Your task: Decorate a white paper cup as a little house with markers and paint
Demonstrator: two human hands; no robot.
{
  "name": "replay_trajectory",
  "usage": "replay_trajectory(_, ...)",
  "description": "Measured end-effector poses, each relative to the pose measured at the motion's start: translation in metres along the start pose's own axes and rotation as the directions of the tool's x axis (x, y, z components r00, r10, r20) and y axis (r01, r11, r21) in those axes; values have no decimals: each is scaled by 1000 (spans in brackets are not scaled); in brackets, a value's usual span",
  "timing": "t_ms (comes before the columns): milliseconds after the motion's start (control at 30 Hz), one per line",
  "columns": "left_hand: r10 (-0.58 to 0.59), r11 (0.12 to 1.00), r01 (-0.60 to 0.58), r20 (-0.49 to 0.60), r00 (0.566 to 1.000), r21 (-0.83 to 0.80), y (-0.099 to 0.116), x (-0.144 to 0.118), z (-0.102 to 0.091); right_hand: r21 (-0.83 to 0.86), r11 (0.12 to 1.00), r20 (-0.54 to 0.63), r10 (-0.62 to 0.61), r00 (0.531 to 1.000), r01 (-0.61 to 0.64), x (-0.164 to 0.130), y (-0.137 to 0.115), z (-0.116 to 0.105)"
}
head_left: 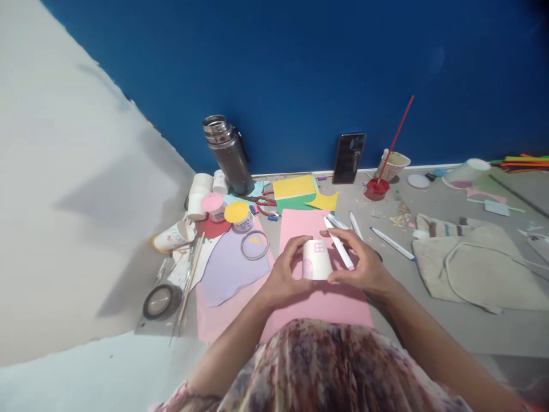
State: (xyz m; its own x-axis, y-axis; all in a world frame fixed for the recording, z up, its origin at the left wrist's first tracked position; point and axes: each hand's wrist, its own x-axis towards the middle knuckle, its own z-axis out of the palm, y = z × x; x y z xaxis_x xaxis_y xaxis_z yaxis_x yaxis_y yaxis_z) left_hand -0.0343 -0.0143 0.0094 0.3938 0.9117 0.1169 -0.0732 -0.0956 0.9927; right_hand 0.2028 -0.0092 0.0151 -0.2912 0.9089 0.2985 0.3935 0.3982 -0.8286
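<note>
Between our two hands we hold a small white paper cup with pink drawing (318, 266), wider end down. Our left hand (286, 272) grips its left side; our right hand (363, 262) touches its right side and also holds a slim white pink-ended marker (341, 249). Below the grip lies a flat pink paper sheet (321, 309); left of it, a lavender paper piece (227, 274).

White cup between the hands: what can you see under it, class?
Pink paper shows behind and in front of the white cup; the cup's inside and whatever lies directly beneath are covered.
</note>
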Motion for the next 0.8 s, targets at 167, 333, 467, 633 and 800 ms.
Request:
replay_trajectory(167, 63, 981, -55, -41, 997, 188, 3, -2, 0, -61, 997, 70, -36, 997, 40, 1, -3, 0)
replay_trajectory(333, 122, 932, -119, 13, 992, 341, 0, -3, -6, -145, 986, 78, -67, 995, 78, 1, -1, 1)
replay_trajectory(467, 99, 869, -118, 64, 993, 480, -1, -2, -10, -235, 961, 58, -139, 989, 149, 2, 4, 5)
replay_trajectory(633, 154, 820, -173, 80, 985, 545, -8, 1, -12, -236, 952, 52, -188, 981, 195, 2, 10, 10)
replay_trajectory(800, 172, 801, -119, -35, 985, 586, -11, -2, -9, -164, 976, -99, -162, 982, 144, 1, 12, 4)
